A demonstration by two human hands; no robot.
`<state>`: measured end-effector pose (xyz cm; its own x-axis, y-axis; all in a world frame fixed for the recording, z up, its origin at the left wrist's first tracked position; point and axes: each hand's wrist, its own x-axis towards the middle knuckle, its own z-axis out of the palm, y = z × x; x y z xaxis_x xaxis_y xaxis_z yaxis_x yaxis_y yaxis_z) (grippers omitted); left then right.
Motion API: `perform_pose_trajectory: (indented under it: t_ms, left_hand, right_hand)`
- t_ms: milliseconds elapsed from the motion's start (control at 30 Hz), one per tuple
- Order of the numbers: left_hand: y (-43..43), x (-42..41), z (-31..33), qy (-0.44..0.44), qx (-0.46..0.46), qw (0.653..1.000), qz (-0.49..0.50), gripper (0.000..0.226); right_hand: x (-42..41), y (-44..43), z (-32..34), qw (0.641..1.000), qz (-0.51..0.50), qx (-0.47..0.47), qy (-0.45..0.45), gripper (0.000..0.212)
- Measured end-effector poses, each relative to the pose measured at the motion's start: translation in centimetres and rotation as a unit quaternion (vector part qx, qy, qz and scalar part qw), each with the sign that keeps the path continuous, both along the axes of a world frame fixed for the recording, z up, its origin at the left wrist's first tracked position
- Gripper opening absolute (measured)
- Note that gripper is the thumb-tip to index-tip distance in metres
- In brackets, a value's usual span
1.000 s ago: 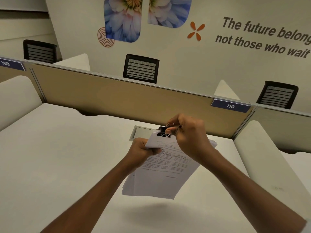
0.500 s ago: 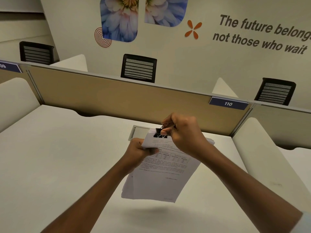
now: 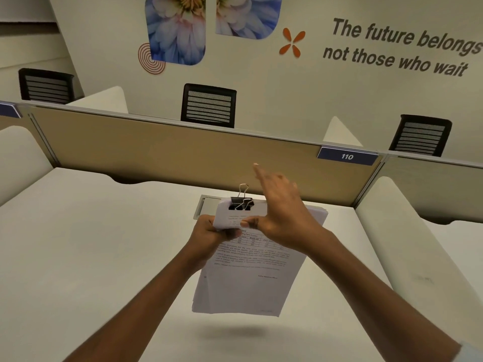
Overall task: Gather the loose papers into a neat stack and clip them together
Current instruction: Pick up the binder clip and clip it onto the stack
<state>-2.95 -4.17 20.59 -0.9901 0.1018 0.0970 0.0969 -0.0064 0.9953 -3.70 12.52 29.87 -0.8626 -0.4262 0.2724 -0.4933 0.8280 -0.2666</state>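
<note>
A stack of printed white papers (image 3: 245, 278) hangs in the air above the desk, its top edge folded over towards me. A black binder clip (image 3: 241, 203) grips the top edge, one wire handle standing upright. My left hand (image 3: 209, 233) grips the stack at its upper left, thumb on the front sheet. My right hand (image 3: 285, 215) is just right of the clip, fingers spread and pointing up, with only its thumb touching the paper beside my left thumb.
The white desk (image 3: 104, 257) lies under the papers. A tan partition (image 3: 170, 155) with a blue "110" label (image 3: 347, 156) closes the far side, with a grey cable slot (image 3: 202, 205) at its foot. White side dividers stand left and right. Black chairs are beyond.
My right hand has let go of the binder clip's handles and opened, fingers lifting away. The clip now stays clamped on the stack's top edge by itself.
</note>
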Motion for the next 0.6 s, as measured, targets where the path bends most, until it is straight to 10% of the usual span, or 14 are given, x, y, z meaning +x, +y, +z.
perform_pose_trajectory:
  t_ms: [333, 600]
  left_hand:
    - [1.1, -1.1, 0.5, -0.008, 0.049, 0.999, -0.019, 0.024]
    - [3.0, -2.0, -0.4, -0.013, 0.111, 0.993, -0.037, 0.028]
  right_hand:
    - [0.8, 7.4, -7.2, 0.907, -0.263, -0.3, 0.136, 0.118]
    - [1.5, 12.1, -10.8, 0.799, -0.108, -0.529, -0.265, 0.09]
